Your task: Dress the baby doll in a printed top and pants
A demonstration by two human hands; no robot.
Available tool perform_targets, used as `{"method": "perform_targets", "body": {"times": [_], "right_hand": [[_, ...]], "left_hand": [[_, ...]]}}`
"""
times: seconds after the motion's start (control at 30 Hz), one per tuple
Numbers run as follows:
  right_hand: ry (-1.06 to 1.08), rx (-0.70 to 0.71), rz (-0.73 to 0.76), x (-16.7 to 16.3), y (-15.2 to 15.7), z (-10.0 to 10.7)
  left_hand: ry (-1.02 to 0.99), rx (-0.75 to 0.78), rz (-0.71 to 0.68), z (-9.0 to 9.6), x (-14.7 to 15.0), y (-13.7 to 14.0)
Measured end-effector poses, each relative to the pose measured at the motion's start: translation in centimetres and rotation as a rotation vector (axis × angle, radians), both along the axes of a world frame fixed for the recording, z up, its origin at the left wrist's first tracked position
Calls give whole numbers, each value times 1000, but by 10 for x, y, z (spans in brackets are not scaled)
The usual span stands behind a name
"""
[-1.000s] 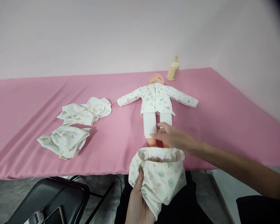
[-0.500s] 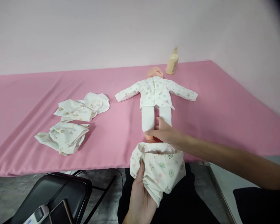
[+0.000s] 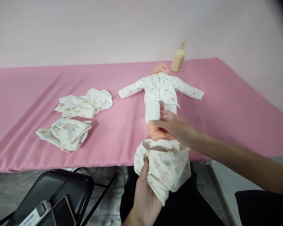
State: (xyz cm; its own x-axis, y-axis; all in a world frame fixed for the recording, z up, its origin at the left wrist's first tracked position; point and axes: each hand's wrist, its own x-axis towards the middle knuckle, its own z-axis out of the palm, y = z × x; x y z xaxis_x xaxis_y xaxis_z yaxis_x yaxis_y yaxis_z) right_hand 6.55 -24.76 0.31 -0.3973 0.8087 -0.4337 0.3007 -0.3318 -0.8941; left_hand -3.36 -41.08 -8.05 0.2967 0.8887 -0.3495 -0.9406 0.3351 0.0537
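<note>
A baby doll (image 3: pixel 162 88) lies on its back on the pink-covered table, in a white printed jacket and white leggings, its bare feet towards me. My right hand (image 3: pixel 171 125) is at its lower legs, thumb and fingers closed around an ankle. Just below the feet, at the table's front edge, my left hand (image 3: pixel 146 191) grips a pair of white printed baby pants (image 3: pixel 167 169), thumb on the outside. The pants are bunched up, with the elastic waist open towards the doll's feet. My right hand partly hides the doll's far leg.
Two bundles of printed baby clothes, one folded (image 3: pixel 67 133) and one flatter (image 3: pixel 85 103), lie on the pink cloth (image 3: pixel 113 131) to the left. A pump bottle (image 3: pixel 178 59) stands by the doll's head. Left below, a black chair (image 3: pixel 68 182) holds a phone (image 3: pixel 64 212) and a power strip (image 3: pixel 36 215).
My right hand has moved down the leg to the ankle, and the doll's feet now show more above the pants' waist. The view has shifted slightly.
</note>
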Motion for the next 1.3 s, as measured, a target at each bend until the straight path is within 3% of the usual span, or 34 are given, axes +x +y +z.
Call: {"method": "perform_targets", "body": {"times": [0.27,0.43,0.83,1.3], "right_hand": [[42,-44,-17,3,2,-27],[-85,-51,-9,5,4,-23],[49,3,54,4,4,-22],[111,4,36,5,8,-32]], "left_hand": [[-30,106,-22,12,-3,10],[9,106,-30,19,-1,20],[81,83,101,26,5,26],[125,-53,63,39,4,49]]}}
